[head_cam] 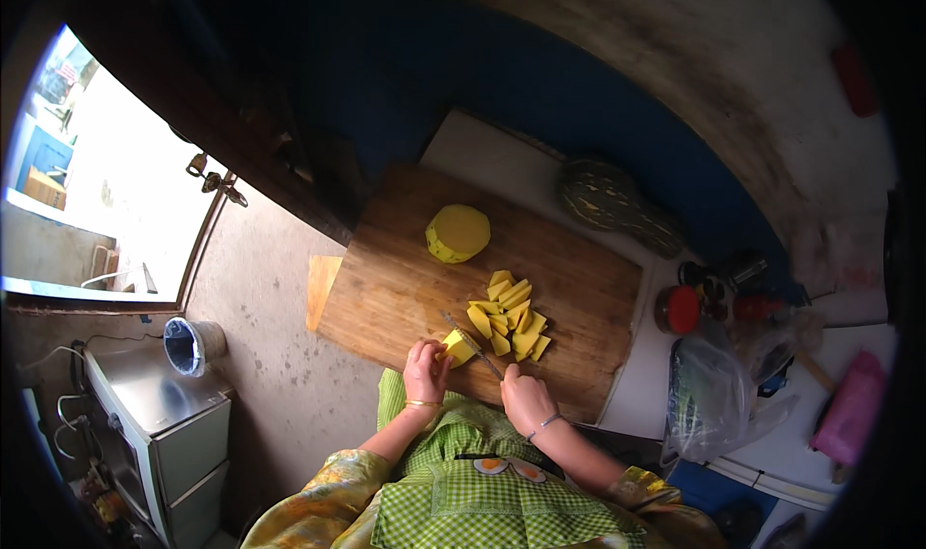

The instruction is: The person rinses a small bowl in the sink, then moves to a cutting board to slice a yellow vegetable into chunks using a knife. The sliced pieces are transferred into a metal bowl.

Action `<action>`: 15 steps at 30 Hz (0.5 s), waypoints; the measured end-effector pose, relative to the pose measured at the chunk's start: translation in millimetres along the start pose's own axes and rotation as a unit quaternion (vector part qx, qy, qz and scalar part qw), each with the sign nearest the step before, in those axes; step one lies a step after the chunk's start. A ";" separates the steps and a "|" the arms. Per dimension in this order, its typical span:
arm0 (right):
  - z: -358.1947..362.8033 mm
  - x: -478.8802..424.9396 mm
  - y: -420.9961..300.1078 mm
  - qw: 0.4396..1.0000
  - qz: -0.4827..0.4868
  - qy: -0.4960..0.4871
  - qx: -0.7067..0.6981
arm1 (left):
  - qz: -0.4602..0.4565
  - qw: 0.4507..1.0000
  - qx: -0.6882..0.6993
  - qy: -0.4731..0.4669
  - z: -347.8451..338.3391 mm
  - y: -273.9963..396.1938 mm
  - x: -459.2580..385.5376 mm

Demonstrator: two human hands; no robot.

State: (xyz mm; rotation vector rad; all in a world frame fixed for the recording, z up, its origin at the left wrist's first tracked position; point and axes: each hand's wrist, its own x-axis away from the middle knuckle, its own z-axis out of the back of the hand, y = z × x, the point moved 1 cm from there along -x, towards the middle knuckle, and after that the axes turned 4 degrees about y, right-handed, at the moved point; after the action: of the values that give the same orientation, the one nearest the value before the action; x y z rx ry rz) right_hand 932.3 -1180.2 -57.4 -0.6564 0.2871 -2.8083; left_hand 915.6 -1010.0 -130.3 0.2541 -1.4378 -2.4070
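My left hand holds a piece of peeled yellow pumpkin down near the front edge of a wooden cutting board. My right hand grips the handle of a kitchen knife, whose blade lies at the right part of that piece. Several cut chunks of pumpkin are heaped just beyond and right of the knife. Farther back on the board stands a thick round section of pumpkin with a flat top.
Behind the board lies a whole dark green pumpkin. To the right are a red-lidded jar, a clear plastic bag with greens and a pink bag. A lined bucket stands on a metal-topped cabinet at left.
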 end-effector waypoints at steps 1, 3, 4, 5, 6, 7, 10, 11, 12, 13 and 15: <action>-5.3 -7.1 1.0 1.000 0.004 -0.001 -0.002 | -0.004 1.000 0.001 -0.010 -0.1 0.1 -1.0; -25.1 -28.3 3.0 1.000 0.014 -0.002 -0.004 | -0.002 1.000 0.005 -0.017 0.2 -0.1 0.1; -31.6 -39.4 1.0 1.000 0.017 0.009 0.001 | -0.004 1.000 0.006 -0.020 0.8 0.0 -2.1; -31.3 -41.4 2.7 0.999 0.019 0.022 -0.016 | -0.009 1.000 0.009 -0.017 1.1 1.2 -4.4; -24.1 -40.4 0.7 0.999 0.022 0.029 -0.033 | -0.010 1.000 0.010 -0.016 1.3 1.7 -1.9; -19.7 -39.7 0.9 0.998 0.023 0.037 -0.051 | -0.011 1.000 0.012 -0.015 1.2 1.9 0.5; -17.5 -34.6 4.6 0.995 0.032 0.061 -0.073 | -0.017 0.999 0.028 0.007 -0.4 -1.1 1.1; -11.5 -29.6 2.1 0.994 0.024 0.068 -0.078 | -0.020 0.999 0.034 0.015 -0.4 -1.7 -0.3; -0.6 -23.3 -3.7 0.994 0.020 0.062 -0.088 | -0.015 0.999 0.029 0.017 1.0 -2.9 1.2; 12.1 -17.5 -10.7 0.995 0.024 0.051 -0.078 | -0.009 0.999 0.027 0.017 0.9 -3.1 1.3; 29.7 -9.9 -22.5 0.997 0.030 0.032 -0.058 | -0.003 0.999 0.030 0.017 -0.7 -4.1 2.1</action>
State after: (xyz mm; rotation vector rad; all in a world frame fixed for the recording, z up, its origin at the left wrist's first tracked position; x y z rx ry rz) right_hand 950.2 -1160.1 -29.9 -0.5736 0.4758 -2.7758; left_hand 913.1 -1009.5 -134.2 0.3128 -1.4967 -2.3545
